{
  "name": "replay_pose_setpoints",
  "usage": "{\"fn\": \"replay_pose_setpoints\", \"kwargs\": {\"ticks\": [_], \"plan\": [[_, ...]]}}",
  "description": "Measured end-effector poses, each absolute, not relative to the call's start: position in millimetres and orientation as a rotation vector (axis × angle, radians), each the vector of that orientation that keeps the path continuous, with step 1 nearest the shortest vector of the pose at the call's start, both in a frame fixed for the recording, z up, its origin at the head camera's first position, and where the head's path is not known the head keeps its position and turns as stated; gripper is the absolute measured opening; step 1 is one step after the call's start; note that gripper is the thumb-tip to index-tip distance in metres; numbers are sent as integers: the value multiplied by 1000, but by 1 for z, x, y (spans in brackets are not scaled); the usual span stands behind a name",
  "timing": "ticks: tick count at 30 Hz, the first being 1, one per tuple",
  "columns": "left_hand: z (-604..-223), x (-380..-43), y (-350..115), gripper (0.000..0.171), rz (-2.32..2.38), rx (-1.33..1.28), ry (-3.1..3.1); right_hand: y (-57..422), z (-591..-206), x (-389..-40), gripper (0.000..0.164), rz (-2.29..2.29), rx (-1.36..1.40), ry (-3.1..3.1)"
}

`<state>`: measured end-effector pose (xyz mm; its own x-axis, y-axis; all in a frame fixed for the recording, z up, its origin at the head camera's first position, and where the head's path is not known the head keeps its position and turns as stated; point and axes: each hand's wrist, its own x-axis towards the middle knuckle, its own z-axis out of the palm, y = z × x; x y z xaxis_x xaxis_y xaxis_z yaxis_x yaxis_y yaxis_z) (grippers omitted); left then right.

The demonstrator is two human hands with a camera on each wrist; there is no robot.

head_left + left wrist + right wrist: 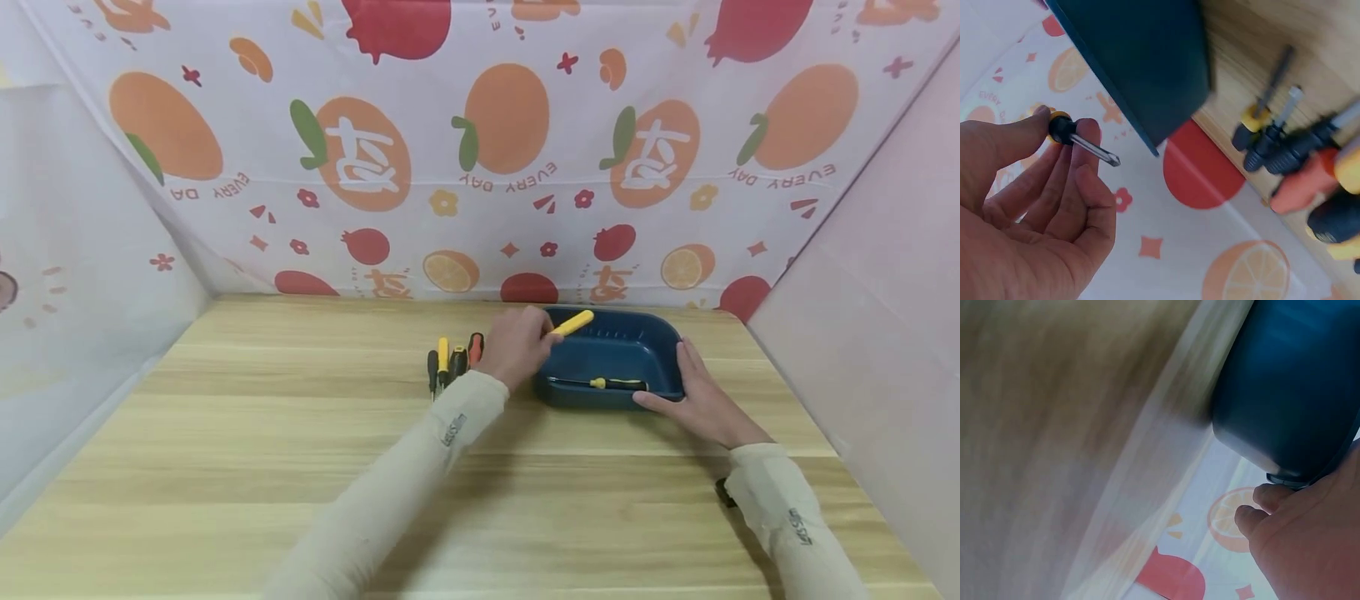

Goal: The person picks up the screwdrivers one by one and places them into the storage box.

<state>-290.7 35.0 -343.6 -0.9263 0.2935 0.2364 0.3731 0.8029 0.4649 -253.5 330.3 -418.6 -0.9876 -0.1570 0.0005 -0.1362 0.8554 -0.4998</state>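
My left hand (pixel 517 346) pinches a screwdriver (pixel 573 322) over the left end of a dark blue plastic bin (pixel 652 329). Its yellow handle tilts up to the right in the head view; the left wrist view shows a black-and-yellow collar and a short cross-head shaft (pixel 1099 150). Inside the bin, along the front wall, lies another screwdriver (pixel 618 384) with a black and yellow handle. My right hand (pixel 708 408) holds the bin's front right corner, thumb at the front rim and fingers along the right side. In the right wrist view its fingertips (pixel 1249 520) curl by the rim.
Left of the bin, several more screwdrivers lie side by side on the wooden table (pixel 300 433), among them a red-handled one (pixel 476 348) and a yellow-handled one (pixel 443 354). A fruit-print cloth (pixel 442 150) hangs behind the table's back edge; pale sheets flank both sides.
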Motion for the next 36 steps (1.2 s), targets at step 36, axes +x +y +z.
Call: {"fn": "replay_pose_setpoints", "kwargs": {"ticks": [36], "plan": [[-383, -317, 119, 16, -362, -685, -3165, 331, -422, -258, 116, -746, -204, 3011]]}}
